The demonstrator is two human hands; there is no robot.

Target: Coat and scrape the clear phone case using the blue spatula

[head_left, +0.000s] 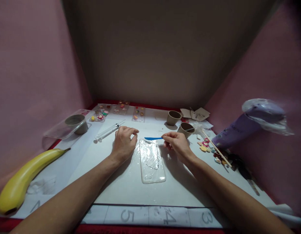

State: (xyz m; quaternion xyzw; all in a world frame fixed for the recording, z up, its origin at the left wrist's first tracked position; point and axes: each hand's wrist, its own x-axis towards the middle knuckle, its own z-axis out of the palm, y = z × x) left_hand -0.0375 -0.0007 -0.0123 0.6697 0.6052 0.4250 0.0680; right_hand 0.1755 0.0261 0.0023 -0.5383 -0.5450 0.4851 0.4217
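Note:
My right hand [177, 144] pinches one end of a blue plastic spatula [153, 138], a flat knife-like strip. Its blade reaches left across the top end of a clear phone case [152, 174]. White paste and a glossy smear cover part of the case, with a thin white line of it along the right side. Resting on the white board just left of the case is my left hand [125, 141], its thumb and forefinger apart and nothing between them. Beside that hand lies a clear syringe [106, 132], pointing away to the right.
Two brown cups [173, 118] stand behind my right hand. Small charms [204, 145] and a wooden stick [217, 149] lie at the right near a purple wrapped object [235, 130]. A clear lid [60, 127], a yellow banana [31, 175] and decorated clear cases [138, 113] are around the edges.

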